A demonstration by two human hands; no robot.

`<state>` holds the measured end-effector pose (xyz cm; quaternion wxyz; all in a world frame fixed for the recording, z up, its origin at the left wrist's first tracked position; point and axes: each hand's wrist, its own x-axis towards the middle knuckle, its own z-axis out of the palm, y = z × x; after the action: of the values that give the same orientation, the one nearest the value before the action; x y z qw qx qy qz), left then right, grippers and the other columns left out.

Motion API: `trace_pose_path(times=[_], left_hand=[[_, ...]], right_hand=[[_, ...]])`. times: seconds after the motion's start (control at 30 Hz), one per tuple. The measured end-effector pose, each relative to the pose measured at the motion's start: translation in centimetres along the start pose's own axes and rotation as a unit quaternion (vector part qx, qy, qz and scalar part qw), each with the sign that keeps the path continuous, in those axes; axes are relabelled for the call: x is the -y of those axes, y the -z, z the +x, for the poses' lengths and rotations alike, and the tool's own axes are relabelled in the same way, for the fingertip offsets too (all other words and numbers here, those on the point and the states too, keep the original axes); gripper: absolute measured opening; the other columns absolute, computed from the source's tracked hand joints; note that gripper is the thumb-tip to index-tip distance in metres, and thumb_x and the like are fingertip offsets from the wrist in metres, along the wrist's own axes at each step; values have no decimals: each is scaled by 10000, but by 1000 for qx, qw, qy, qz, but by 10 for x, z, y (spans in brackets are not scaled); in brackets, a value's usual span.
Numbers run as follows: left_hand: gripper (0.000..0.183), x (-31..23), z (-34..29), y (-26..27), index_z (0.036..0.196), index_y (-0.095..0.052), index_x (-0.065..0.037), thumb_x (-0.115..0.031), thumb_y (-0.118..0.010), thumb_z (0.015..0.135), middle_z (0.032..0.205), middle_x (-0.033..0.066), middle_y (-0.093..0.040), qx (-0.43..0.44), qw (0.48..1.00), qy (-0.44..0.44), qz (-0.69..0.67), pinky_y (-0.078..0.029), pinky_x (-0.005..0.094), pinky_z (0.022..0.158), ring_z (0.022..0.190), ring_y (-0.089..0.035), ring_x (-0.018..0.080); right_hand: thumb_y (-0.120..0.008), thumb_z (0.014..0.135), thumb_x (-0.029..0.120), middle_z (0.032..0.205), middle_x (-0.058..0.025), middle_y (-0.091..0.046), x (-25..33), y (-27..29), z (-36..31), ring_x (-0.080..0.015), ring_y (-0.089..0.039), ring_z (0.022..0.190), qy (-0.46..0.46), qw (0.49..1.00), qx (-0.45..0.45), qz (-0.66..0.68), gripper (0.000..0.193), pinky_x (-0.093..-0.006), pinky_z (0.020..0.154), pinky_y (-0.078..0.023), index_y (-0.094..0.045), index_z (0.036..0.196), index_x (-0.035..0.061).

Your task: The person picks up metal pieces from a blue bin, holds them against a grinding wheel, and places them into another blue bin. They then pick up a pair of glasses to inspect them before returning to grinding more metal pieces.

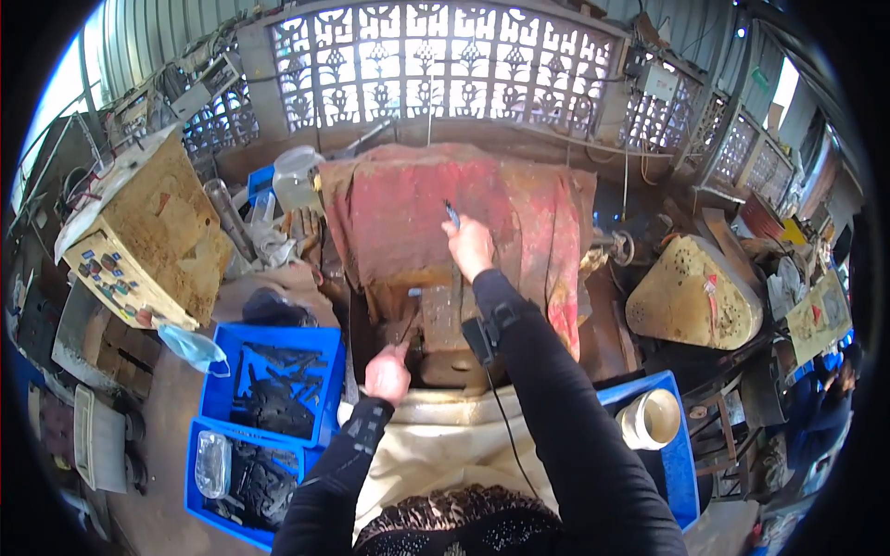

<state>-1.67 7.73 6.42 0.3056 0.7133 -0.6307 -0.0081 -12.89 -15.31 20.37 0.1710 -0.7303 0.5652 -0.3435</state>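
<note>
Lace-patterned dark clothing [454, 524] lies nearest the camera at 6 o'clock, above a pale apron [422, 449]. At 1 o'clock, close to centre, the right hand [471, 246] has its fingers closed around a slender dark-and-blue item [452, 216], which points toward 12 o'clock over a red, stained cloth [403, 218]. At 7 o'clock, the left hand [387, 375] is curled; whether it grips anything cannot be determined. Blue crates [216, 375] at 8 o'clock contain black pieces [278, 403]. At 4 o'clock, a cream cup [634, 426] stands in another blue crate [684, 468].
</note>
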Motion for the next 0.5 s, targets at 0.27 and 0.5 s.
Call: trace_pose_path(times=[0.27, 0.5], left_hand=[[456, -9, 13, 0, 1110, -642, -48, 27, -516, 678, 962, 189, -628, 11, 999, 11, -39, -496, 450, 792, 912, -598, 392], [499, 6, 18, 2, 1161, -633, -44, 55, -528, 682, 1057, 198, -628, 27, 995, 25, -87, -497, 424, 833, 990, -594, 387]], right_hand=[[-662, 844, 322, 814, -173, -673, -37, 8, -8, -299, -661, 792, 61, 996, -11, 61, 294, -408, 717, -497, -672, 931, 42], [-676, 855, 224, 763, -121, -641, -28, 74, -157, -159, -610, 703, 75, 973, 77, 203, 215, -316, 665, -480, -640, 915, 21]])
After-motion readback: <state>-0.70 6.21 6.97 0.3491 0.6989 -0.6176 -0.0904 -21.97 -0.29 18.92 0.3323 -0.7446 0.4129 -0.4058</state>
